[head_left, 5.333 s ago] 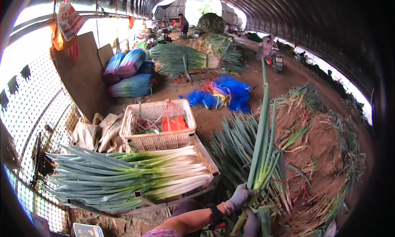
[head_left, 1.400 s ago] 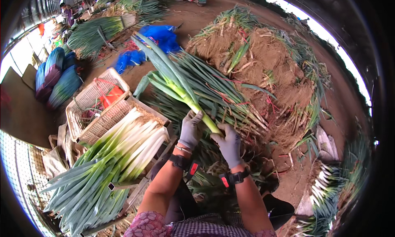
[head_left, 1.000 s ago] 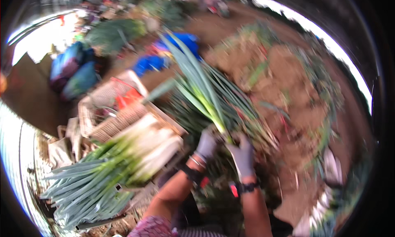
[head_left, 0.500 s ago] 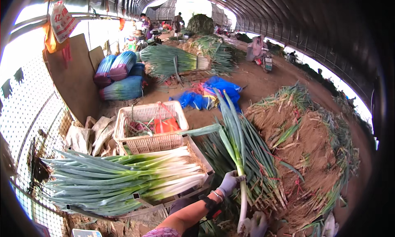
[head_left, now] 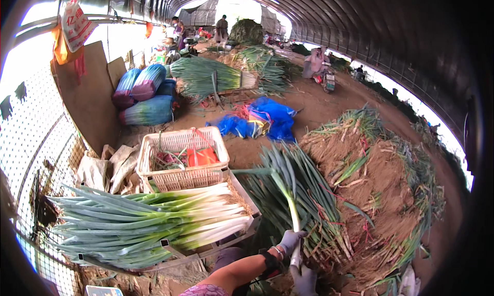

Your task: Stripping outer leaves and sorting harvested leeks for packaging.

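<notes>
A single long green onion [head_left: 283,187] slants across the front, its leaves up and away and its white end low. My gloved left hand [head_left: 291,240] is closed round its white shank. My gloved right hand [head_left: 304,281] sits just below, its fingers closed at the lower end, where the root is hidden. Left of my hands, a rack [head_left: 256,212] carries a thick row of cleaned green onions [head_left: 170,219], white ends to the right. Beyond and right of my hands lies a bundle of uncleaned green onions [head_left: 321,201].
Behind the rack stands a pale plastic basket [head_left: 182,180] with red scraps inside. A heap of soil-covered onions [head_left: 383,193] spreads to the right. Blue sheeting [head_left: 278,118], filled net sacks [head_left: 149,111] and a big onion bundle [head_left: 206,75] lie farther off. Two people and a scooter [head_left: 324,79] are in the distance.
My left hand has slid down the shank toward the right hand. The onion has tipped lower and nearer, and my right hand has come to its lower end.
</notes>
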A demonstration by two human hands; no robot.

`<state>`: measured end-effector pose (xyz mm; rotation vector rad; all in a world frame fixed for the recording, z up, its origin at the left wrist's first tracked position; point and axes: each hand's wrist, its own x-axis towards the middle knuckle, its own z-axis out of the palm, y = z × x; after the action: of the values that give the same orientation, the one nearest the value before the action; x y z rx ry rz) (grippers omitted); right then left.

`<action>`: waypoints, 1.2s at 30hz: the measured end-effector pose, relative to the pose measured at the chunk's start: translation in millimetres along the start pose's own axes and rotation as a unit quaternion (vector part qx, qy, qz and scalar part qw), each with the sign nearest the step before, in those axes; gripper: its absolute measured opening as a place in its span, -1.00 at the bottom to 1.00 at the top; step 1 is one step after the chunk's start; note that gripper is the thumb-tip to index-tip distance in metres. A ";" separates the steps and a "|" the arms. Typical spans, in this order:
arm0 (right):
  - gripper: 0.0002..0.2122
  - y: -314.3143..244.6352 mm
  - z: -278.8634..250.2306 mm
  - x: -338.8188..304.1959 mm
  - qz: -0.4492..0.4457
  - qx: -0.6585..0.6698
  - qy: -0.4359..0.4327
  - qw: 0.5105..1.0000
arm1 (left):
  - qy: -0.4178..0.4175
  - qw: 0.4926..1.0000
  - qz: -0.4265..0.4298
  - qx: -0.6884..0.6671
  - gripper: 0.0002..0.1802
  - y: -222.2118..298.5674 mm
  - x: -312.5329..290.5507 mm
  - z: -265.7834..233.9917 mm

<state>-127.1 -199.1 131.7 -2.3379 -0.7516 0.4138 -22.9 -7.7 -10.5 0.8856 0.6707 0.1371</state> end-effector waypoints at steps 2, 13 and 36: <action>-0.58 1.8 -1.5 -8.9 0.037 -0.035 -0.032 0.998 | 0.012 1.000 -0.006 -0.005 -0.66 -15.5 20.6 -6.6; -0.64 45.1 -10.3 -99.4 0.052 0.015 0.066 0.996 | 0.011 0.999 -0.020 0.033 -0.61 -43.6 38.5 21.4; -0.59 179.5 -93.1 -140.1 0.084 0.286 0.265 0.917 | -0.078 0.992 -0.097 -0.032 -0.73 -44.1 87.5 -13.3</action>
<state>-121.1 -442.4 96.4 -1.8243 -0.1332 0.0390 31.3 6.1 -92.0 0.7565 0.5984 -0.0845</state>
